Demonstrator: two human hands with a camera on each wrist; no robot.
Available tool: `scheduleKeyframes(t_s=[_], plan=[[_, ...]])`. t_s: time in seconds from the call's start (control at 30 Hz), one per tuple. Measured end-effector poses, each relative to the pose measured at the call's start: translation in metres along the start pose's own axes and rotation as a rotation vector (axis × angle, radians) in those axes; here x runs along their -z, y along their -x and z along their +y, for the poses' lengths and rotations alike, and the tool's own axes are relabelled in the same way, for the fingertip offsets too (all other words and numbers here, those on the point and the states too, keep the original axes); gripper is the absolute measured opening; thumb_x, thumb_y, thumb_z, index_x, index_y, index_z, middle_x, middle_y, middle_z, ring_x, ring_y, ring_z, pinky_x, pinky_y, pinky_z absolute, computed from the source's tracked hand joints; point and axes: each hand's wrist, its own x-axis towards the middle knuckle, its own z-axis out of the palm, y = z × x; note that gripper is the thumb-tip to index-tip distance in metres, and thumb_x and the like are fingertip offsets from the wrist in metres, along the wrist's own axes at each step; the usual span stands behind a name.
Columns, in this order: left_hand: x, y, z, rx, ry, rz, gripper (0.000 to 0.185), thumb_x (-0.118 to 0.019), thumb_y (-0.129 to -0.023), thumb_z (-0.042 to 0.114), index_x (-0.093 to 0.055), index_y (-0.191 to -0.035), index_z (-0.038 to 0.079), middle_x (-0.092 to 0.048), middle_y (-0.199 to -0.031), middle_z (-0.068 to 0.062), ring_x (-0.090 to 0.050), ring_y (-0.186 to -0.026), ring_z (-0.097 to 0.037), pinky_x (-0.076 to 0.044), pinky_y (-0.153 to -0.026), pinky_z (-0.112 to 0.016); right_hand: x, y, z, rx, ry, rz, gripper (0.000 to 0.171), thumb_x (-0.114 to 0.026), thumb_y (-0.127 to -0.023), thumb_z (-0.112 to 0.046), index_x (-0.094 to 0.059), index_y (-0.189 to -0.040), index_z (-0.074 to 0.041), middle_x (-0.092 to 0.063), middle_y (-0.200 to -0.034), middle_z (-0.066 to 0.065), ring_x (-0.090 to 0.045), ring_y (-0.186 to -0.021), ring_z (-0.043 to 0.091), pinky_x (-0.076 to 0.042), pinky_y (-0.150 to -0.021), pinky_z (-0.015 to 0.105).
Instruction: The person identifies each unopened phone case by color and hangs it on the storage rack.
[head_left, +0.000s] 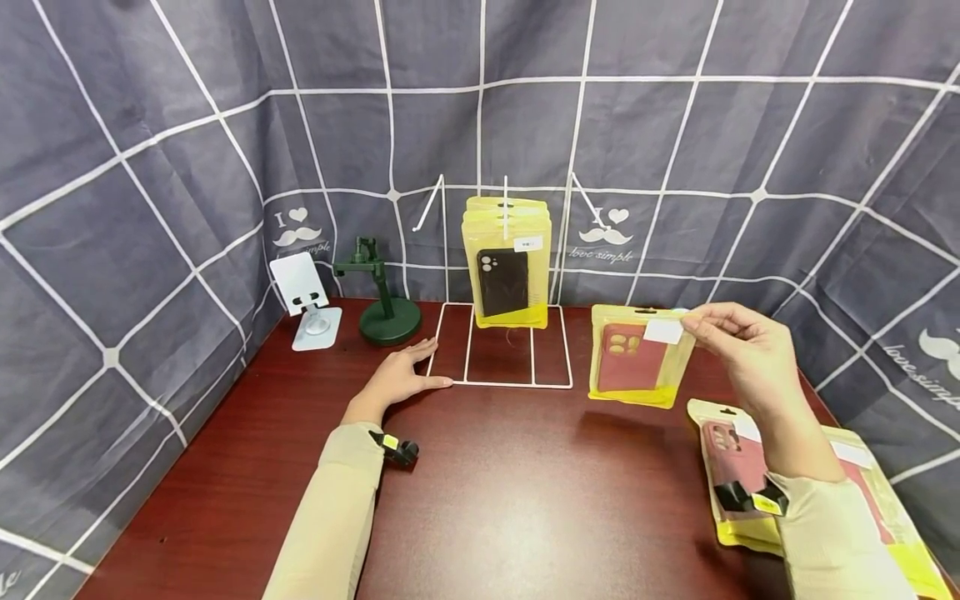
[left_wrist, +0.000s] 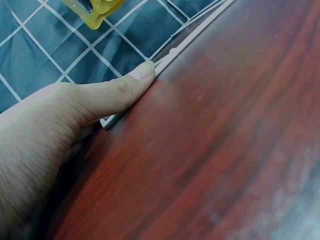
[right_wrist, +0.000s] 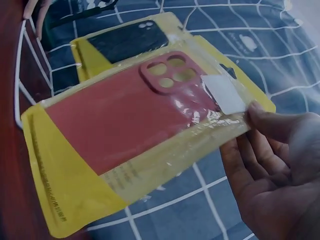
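Observation:
My right hand (head_left: 750, 354) pinches a yellow pouch with a red phone case (head_left: 632, 358) by its upper right corner, next to the white label. It hangs above the table, right of the white wire display rack (head_left: 517, 385). In the right wrist view the red phone case (right_wrist: 120, 115) shows four camera holes through clear film. My left hand (head_left: 397, 375) rests on the rack's front left base corner, its thumb (left_wrist: 122, 92) along the wire; its other fingers are hidden in the left wrist view. Several pouches with a black phone case (head_left: 504, 283) in front hang from the rack's middle hook.
Two more pouches with red phone cases (head_left: 738, 454) lie at the table's right, partly under my right forearm. A green stand (head_left: 390, 321) and a white phone stand (head_left: 303, 287) are at the back left. The rack's left hook (head_left: 429, 204) and right hook (head_left: 588, 200) stick out bare.

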Motion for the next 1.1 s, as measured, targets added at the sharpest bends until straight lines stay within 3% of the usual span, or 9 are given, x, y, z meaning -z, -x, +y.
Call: scheduleKeyframes(t_s=[0.23,0.5,0.83,1.1], plan=[[0.002,-0.001,-0.001,0.002,0.001,0.008,0.107,-0.069,-0.072,0.081,-0.043,-0.154,0.017,-0.037,-0.159,-0.005,-0.031,-0.148,-0.026,-0.033,-0.115,-0.05,-0.021,-0.01,-0.016,0.066,-0.097,0.082,0.018,-0.072,-0.087,0.01,-0.066,-0.102,0.018,-0.072,-0.08,0.008,-0.06,-0.062,0.014,-0.048,-0.052,0.017],[0.001,-0.001,0.0,0.019,-0.008,-0.001,0.106,-0.068,-0.072,0.081,-0.042,-0.155,0.02,-0.036,-0.16,-0.003,-0.03,-0.149,-0.026,-0.032,-0.116,-0.05,-0.061,-0.035,-0.032,0.197,-0.241,0.197,0.022,-0.076,-0.081,0.012,-0.066,-0.098,0.022,-0.072,-0.077,0.016,-0.063,-0.061,0.018,-0.056,-0.06,0.022],[-0.006,0.001,0.002,0.027,-0.017,-0.019,0.104,-0.069,-0.073,0.08,-0.041,-0.155,0.022,-0.036,-0.16,-0.001,-0.03,-0.149,-0.024,-0.031,-0.116,-0.049,-0.082,-0.061,-0.02,0.199,-0.222,0.371,0.03,-0.087,-0.075,0.0,-0.071,-0.095,0.017,-0.068,-0.07,0.012,-0.054,-0.056,0.016,-0.047,-0.054,0.021],[-0.001,0.001,0.001,0.022,-0.02,0.001,0.102,-0.071,-0.074,0.076,-0.042,-0.155,0.02,-0.036,-0.16,-0.003,-0.03,-0.149,-0.025,-0.032,-0.116,-0.049,-0.084,-0.079,-0.009,0.159,-0.09,0.414,0.026,-0.089,-0.076,-0.007,-0.076,-0.094,0.007,-0.07,-0.072,0.007,-0.057,-0.058,0.014,-0.048,-0.057,0.021]])
